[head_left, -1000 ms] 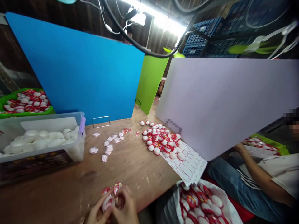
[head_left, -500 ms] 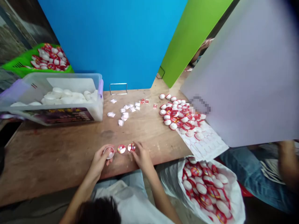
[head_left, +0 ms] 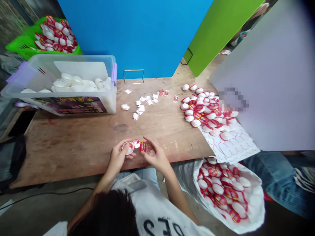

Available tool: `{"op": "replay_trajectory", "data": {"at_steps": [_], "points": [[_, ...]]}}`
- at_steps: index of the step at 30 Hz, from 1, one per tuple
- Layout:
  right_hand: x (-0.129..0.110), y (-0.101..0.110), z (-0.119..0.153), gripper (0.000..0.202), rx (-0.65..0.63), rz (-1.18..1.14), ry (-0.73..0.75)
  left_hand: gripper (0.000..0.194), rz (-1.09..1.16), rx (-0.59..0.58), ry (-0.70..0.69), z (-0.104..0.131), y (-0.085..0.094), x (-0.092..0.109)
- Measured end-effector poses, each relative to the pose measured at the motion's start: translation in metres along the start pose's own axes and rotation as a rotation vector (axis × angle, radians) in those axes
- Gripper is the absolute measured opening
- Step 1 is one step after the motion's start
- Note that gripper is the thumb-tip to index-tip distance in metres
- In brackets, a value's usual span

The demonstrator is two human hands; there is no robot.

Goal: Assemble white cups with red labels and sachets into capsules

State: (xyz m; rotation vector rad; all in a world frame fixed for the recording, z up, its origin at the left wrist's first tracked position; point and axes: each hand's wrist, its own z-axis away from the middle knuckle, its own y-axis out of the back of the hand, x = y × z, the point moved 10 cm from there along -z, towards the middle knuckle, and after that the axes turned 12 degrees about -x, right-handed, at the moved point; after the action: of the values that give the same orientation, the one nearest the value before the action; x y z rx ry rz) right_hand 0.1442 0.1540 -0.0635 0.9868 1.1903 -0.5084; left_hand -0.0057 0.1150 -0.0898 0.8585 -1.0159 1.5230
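My left hand is closed round a small white-rimmed cup, its thumb reaching over the opening; the contents are too small to make out. In my right hand a shiny red round label stands tilted between thumb and fingers. Between the two hands lies another round label, red and silvery, close to the cup's rim. Both hands are low over the front part of the wooden table.
Small white packets and a few red ones lie ahead. Red-and-white capped cups are heaped right, beside a label sheet. A filled sack stands below. A plastic bin of white cups stands left. Upright panels border the table.
The view has tilted down and shifted left. My right hand has lifted the red label off the table and brought it nearer the cup. My left hand still holds the cup.
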Motion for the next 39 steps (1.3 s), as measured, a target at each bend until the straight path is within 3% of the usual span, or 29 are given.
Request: {"op": "replay_trajectory", "data": {"at_steps": [3, 6, 8, 12, 15, 20, 28, 31, 34, 39], "points": [[-0.029, -0.008, 0.006, 0.043, 0.022, -0.136, 0.081, 0.037, -0.147, 0.097, -0.061, 0.003, 0.001, 0.007], [-0.041, -0.013, 0.011, 0.043, 0.107, -0.08, 0.108, 0.036, -0.277, 0.168, -0.111, 0.007, -0.002, 0.013], [-0.043, -0.014, 0.014, 0.044, 0.163, -0.015, 0.117, 0.041, -0.185, 0.097, -0.097, 0.007, -0.011, 0.009], [-0.042, -0.01, 0.022, 0.046, 0.256, 0.1, 0.122, 0.053, 0.225, -0.17, -0.023, 0.01, -0.037, 0.0], [-0.044, -0.008, 0.028, 0.045, 0.29, 0.189, 0.109, 0.056, 0.232, -0.234, -0.016, 0.016, -0.045, 0.006], [-0.06, -0.015, 0.035, 0.051, 0.27, 0.248, 0.1, 0.058, -0.037, -0.122, -0.086, 0.023, -0.038, 0.017], [-0.068, -0.005, 0.039, 0.046, 0.371, 0.081, 0.039, 0.046, -0.394, 0.139, -0.18, 0.043, -0.018, 0.033], [-0.07, -0.004, 0.039, 0.044, 0.349, 0.038, 0.046, 0.045, -0.311, 0.141, -0.192, 0.043, -0.019, 0.036], [-0.066, -0.005, 0.04, 0.046, 0.304, -0.022, 0.037, 0.046, -0.114, 0.062, -0.17, 0.036, -0.027, 0.034], [-0.068, -0.007, 0.037, 0.045, 0.217, 0.119, 0.134, 0.054, 0.014, 0.013, -0.055, 0.024, -0.027, 0.019]]}}
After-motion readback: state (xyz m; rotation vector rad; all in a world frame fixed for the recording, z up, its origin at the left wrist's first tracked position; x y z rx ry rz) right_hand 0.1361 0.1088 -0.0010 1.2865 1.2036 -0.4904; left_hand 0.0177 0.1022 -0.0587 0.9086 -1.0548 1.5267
